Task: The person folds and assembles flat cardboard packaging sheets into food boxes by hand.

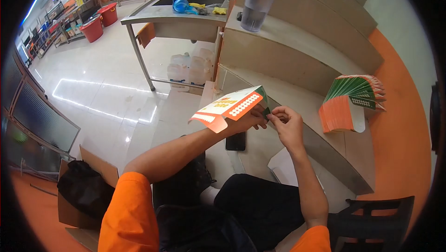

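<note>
A printed carton, orange, white and green, is held up in front of me, partly folded with flaps hanging out. My left hand is under and behind its right end, fingers bent round the card and partly hidden by it. My right hand pinches the green flap at the carton's right edge with thumb and forefinger. On a step to the right stands a fanned stack of similar flat cartons. A dark phone lies below my hands.
Steps rise at the right, with a clear plastic jug on one. A steel sink table stands ahead, plastic jugs beneath. An open cardboard box with a black bag is at lower left, a black chair at lower right.
</note>
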### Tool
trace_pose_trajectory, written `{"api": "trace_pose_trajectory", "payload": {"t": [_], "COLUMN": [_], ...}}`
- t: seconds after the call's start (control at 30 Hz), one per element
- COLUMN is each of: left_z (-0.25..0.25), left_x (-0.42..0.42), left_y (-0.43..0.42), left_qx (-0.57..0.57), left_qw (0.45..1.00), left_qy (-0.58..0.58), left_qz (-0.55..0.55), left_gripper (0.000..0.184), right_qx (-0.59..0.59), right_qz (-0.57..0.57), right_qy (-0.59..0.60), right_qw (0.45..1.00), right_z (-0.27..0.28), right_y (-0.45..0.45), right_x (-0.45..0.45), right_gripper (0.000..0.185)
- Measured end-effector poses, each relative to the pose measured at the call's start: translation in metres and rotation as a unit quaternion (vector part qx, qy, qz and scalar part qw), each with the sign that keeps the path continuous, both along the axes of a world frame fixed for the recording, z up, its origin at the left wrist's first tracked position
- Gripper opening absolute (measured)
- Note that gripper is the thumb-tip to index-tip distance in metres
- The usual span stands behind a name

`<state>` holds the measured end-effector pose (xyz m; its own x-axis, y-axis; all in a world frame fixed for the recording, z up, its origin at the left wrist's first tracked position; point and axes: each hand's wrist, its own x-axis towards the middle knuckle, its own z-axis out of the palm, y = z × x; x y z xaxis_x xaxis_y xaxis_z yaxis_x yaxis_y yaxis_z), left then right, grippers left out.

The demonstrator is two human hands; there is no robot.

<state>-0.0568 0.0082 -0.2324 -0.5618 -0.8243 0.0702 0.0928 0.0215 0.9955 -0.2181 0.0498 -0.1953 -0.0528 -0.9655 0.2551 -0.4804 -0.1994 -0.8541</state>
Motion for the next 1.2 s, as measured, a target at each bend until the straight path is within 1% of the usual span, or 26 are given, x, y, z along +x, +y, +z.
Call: {"api": "trace_pose_trajectory", "payload": {"t": [0.03,0.13,0.27,0.4,0.57,0.67,0.77,0.87,0.97,1.03,1.13,1.2], "left_z": [-0.002,0.003,0.004,0.005,0.008,0.008,0.012,0.016,0.018,0.022,0.028,0.02], "left_x": [0.0,0.001,-0.005,-0.006,-0.007,-0.011,-0.012,-0.011,-0.01,-0.008,-0.005,-0.006], "left_y": [-0.001,-0.004,-0.005,-0.006,-0.008,-0.007,-0.006,-0.005,-0.006,-0.004,-0.006,-0.01], "left_qx": [0.001,0.021,0.049,0.074,0.094,0.097,0.082,0.058,0.035,0.019,-0.027,-0.049], "left_qw": [1.0,0.999,0.998,0.995,0.993,0.994,0.996,0.998,0.999,0.999,0.995,0.994], "left_qy": [0.021,0.025,0.04,0.069,0.068,0.05,0.039,0.011,-0.001,-0.01,-0.086,-0.089], "left_qz": [-0.003,-0.025,-0.019,-0.022,-0.02,-0.016,-0.008,-0.004,-0.017,-0.029,-0.035,-0.028], "left_gripper": [0.025,0.021,0.02,0.02,0.024,0.023,0.023,0.024,0.025,0.025,0.023,0.022], "right_qx": [-0.003,-0.018,-0.077,-0.085,-0.104,-0.101,-0.103,-0.064,-0.041,-0.039,-0.023,-0.023], "right_qz": [-0.005,-0.027,-0.056,-0.072,-0.087,-0.084,-0.074,-0.055,-0.03,0.001,0.04,0.05], "right_qy": [-0.013,-0.027,0.025,0.011,0.019,0.0,0.018,0.001,0.047,0.048,0.038,0.042], "right_qw": [1.0,0.999,0.995,0.994,0.991,0.991,0.992,0.996,0.998,0.998,0.998,0.998], "right_z": [-0.002,0.003,0.001,0.004,0.002,0.002,0.007,0.008,0.015,0.012,0.012,0.013], "right_y": [-0.001,0.003,0.004,0.003,0.002,0.003,0.005,0.004,0.006,0.004,0.002,0.001], "right_x": [0.0,0.003,0.005,0.006,0.004,0.005,0.004,0.0,-0.003,-0.008,-0.014,-0.015], "right_gripper": [0.01,0.01,0.01,0.009,0.007,0.007,0.007,0.007,0.008,0.007,0.007,0.008]}}
